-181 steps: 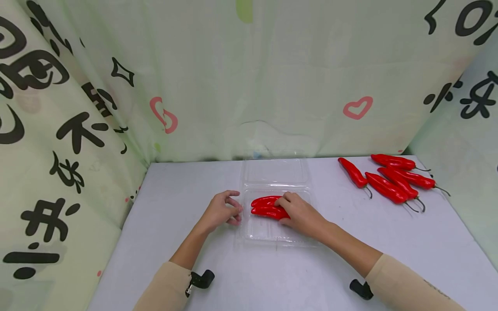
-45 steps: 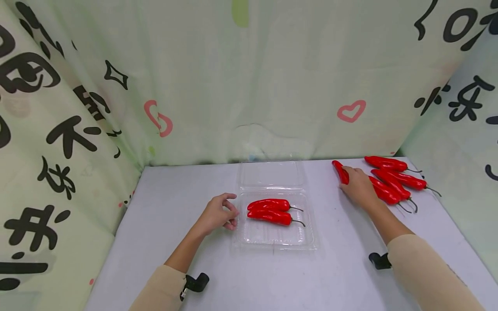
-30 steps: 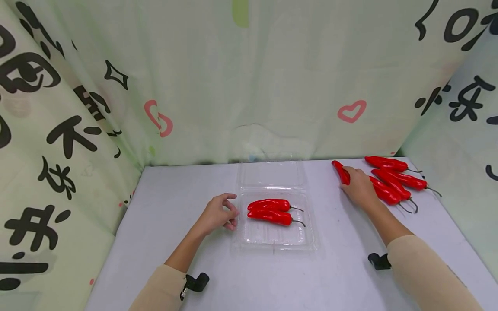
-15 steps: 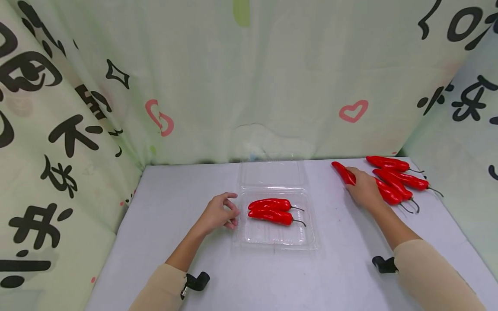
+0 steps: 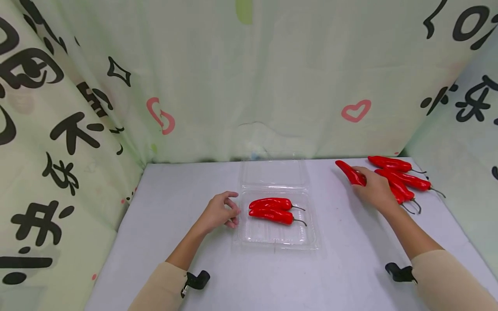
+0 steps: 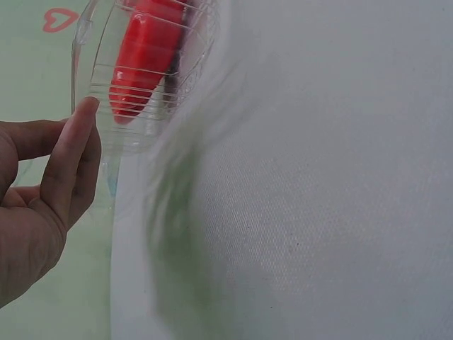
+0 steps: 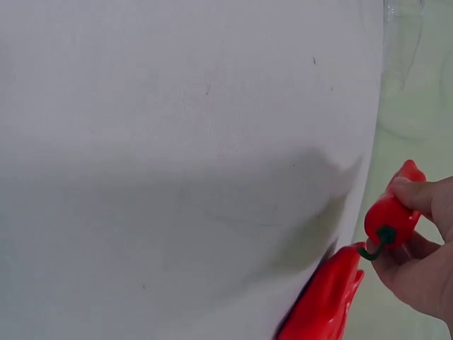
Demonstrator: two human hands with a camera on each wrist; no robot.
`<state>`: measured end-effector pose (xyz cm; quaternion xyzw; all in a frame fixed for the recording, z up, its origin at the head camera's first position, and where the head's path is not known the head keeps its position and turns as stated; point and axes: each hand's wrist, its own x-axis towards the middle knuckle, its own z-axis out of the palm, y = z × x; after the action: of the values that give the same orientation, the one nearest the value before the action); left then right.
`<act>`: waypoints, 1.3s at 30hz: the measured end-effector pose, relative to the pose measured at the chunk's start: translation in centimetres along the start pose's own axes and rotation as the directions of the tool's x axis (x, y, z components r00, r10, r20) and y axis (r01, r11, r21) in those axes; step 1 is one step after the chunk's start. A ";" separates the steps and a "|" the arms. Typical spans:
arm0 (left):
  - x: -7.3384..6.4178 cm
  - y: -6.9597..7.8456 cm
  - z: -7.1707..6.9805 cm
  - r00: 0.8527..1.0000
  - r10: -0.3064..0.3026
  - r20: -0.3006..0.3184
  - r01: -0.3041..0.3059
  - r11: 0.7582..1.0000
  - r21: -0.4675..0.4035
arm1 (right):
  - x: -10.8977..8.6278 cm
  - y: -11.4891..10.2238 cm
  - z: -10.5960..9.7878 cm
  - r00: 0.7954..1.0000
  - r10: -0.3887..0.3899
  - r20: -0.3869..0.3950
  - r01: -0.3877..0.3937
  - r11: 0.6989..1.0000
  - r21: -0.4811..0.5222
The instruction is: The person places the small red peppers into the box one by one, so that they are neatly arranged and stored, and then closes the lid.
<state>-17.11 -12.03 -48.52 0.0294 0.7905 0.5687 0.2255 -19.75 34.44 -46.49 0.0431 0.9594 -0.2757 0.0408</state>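
Note:
Between the thumb and fingers of my right hand point(image 5: 372, 188) is a red chili pepper point(image 5: 350, 172); its green stem shows in the right wrist view, where the pepper point(image 7: 391, 216) looks raised off the table. My left hand point(image 5: 221, 212) is at the left edge of a clear plastic clamshell box point(image 5: 256, 235), fingers loosely bent and holding nothing. Whether the fingertips touch the box, I cannot tell. Two red chili peppers point(image 5: 272, 217) lie side by side inside the box, stems to the right. Several more red chili peppers point(image 5: 416, 181) lie beside my right hand, partly hidden by it.
The box's clear lid point(image 5: 274, 172) lies folded back toward the curtain point(image 5: 256, 86) behind the white table point(image 5: 186, 181). Another curtain wall point(image 5: 39, 172) runs along the left. A small black device point(image 5: 197, 280) is on the left wrist, another point(image 5: 400, 273) on the right.
My right hand left the two peppers in the box, reached to the pile at right and took hold of another pepper. Lately it shifted slightly right with it. The left hand stayed put.

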 end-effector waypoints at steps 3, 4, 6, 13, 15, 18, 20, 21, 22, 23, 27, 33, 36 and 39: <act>0.1 -0.1 0.0 1.000 0.006 -0.003 -0.006 1.000 -0.003 | -0.5 -0.2 -0.3 0.999 -0.027 -0.020 0.027 1.000 -0.016; 0.1 -0.1 -0.1 1.000 0.010 -0.003 -0.010 1.000 -0.006 | -0.6 -0.2 -0.4 0.999 -0.038 -0.026 0.038 0.999 -0.022; 0.1 -0.2 -0.1 1.000 0.021 -0.003 -0.021 1.000 -0.011 | -0.8 -0.3 -0.6 0.998 -0.058 -0.025 0.057 0.998 -0.030; 0.0 -0.3 0.0 1.000 0.029 0.000 -0.029 0.999 -0.016 | -1.7 -1.1 -1.1 0.994 -0.105 0.007 0.105 0.994 -0.024; -0.1 -0.3 0.0 1.000 0.029 0.001 -0.029 1.000 -0.013 | -2.0 -1.4 -1.2 0.993 -0.116 0.011 0.116 0.993 -0.019; -0.1 -0.2 0.0 1.000 0.025 0.006 -0.025 1.000 -0.005 | -2.5 -2.0 -1.3 0.991 -0.131 0.007 0.131 0.991 -0.018; -0.1 -0.2 0.0 1.000 0.022 0.006 -0.022 1.000 0.002 | -2.7 -2.5 -1.4 0.989 -0.146 0.002 0.146 0.989 -0.020; -0.2 -0.2 0.0 1.000 0.024 0.005 -0.024 1.000 0.004 | -2.8 -2.7 -1.5 0.988 -0.156 -0.002 0.156 0.988 -0.020; -0.1 -0.1 0.0 1.000 0.025 0.004 -0.025 1.000 0.005 | -2.9 -3.0 -1.5 0.986 -0.164 -0.004 0.164 0.986 -0.017; -0.2 -0.1 0.0 1.000 0.026 0.003 -0.026 1.000 0.004 | -3.0 -3.2 -1.6 0.985 -0.172 -0.004 0.172 0.985 -0.013; -0.2 0.0 0.0 0.999 0.035 0.003 -0.035 0.999 -0.008 | -3.3 -4.2 -1.8 0.982 -0.189 0.011 0.189 0.982 0.014; -0.2 -0.1 0.0 1.000 0.029 0.002 -0.029 1.000 -0.006 | -3.8 -5.6 -1.6 0.971 -0.239 0.027 0.238 0.971 0.027; -0.2 0.0 0.0 1.000 0.029 0.004 -0.029 1.000 -0.001 | -4.1 -6.2 -1.4 0.964 -0.265 0.025 0.264 0.964 0.025; -0.2 0.1 0.0 1.000 0.030 0.002 -0.030 1.000 0.000 | -4.3 -6.8 -1.3 0.960 -0.279 0.036 0.278 0.960 0.026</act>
<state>-16.98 -12.08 -48.40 0.0417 0.7899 0.5718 0.2177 -16.27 29.11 -41.35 -0.0974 0.9520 -0.2895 0.0198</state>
